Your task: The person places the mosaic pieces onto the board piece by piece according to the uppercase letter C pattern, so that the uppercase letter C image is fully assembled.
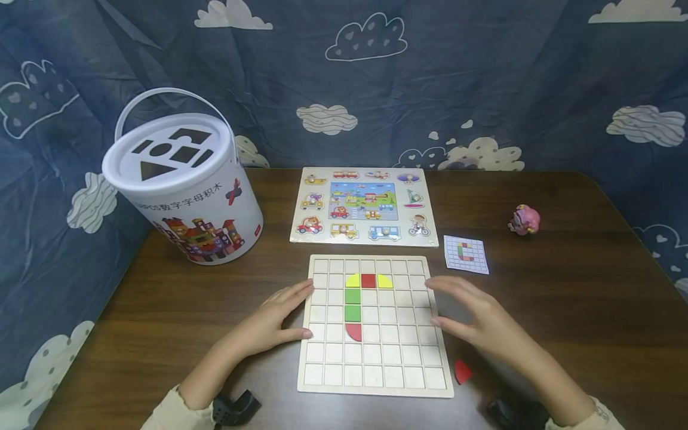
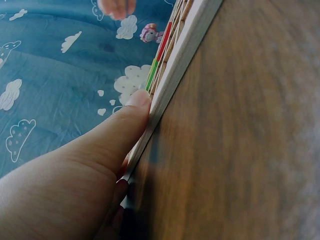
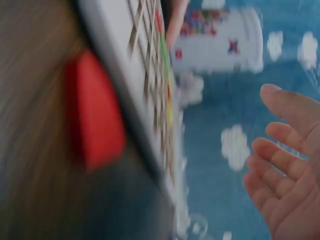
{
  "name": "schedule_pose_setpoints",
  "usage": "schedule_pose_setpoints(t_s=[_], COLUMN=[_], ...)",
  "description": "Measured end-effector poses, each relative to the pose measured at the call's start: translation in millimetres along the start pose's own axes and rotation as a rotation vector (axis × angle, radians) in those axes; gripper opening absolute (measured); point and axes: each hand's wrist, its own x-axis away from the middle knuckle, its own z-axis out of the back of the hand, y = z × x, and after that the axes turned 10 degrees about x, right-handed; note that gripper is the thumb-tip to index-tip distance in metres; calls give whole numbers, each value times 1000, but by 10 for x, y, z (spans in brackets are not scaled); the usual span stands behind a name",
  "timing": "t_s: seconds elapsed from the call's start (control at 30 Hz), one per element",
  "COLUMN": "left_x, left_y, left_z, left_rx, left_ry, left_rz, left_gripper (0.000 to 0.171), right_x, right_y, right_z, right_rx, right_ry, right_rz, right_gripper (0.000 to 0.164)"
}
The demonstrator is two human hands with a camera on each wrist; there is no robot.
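A wooden grid board (image 1: 376, 382) lies flat on the table. Set into its cells are two yellow quarter-round pieces (image 1: 384, 280), a red square (image 1: 368, 280), two green squares (image 1: 352, 296) and a red quarter-round piece (image 1: 353, 331). My left hand (image 1: 274, 319) touches the board's left edge with thumb and fairly straight fingers; the thumb (image 2: 120, 125) meets the rim in the left wrist view. My right hand (image 1: 478, 316) hovers at the right edge, holding nothing, its fingers (image 3: 280, 165) relaxed and apart from the board. A loose red quarter-round piece (image 1: 463, 372) lies by the lower right edge.
Behind the board lies a vehicle peg puzzle (image 1: 365, 239). A pattern card (image 1: 466, 255) sits right of it, and a pink figurine (image 1: 524, 220) stands farther right. A white lidded bucket (image 1: 215, 197) occupies the back left. Cloud-printed fabric (image 1: 457, 71) hangs behind the table.
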Motion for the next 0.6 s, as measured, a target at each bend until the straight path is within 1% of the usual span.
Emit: schedule_pose_setpoints(t_s=[0.1, 0.2, 0.3, 0.43, 0.5, 0.6], left_x=[-3, -2, 2, 5, 5, 4], left_y=[1, 5, 7, 6, 6, 13], left_z=[1, 3, 4, 0, -1, 1], left_rx=[0, 4, 12, 11, 8, 11], left_ry=[-2, -2, 0, 2, 1, -1], left_rz=[0, 1, 1, 7, 11, 14], left_gripper=[80, 80, 80, 80, 80, 80], right_x=[143, 276, 391, 511, 566, 632], right_y=[125, 236, 349, 509, 582, 670], right_z=[68, 102, 108, 100, 102, 123], right_rx=[39, 63, 85, 106, 108, 99], right_ry=[11, 14, 36, 55, 38, -23], right_rz=[-103, -183, -219, -239, -279, -345], right_gripper=[63, 62, 61, 60, 59, 56])
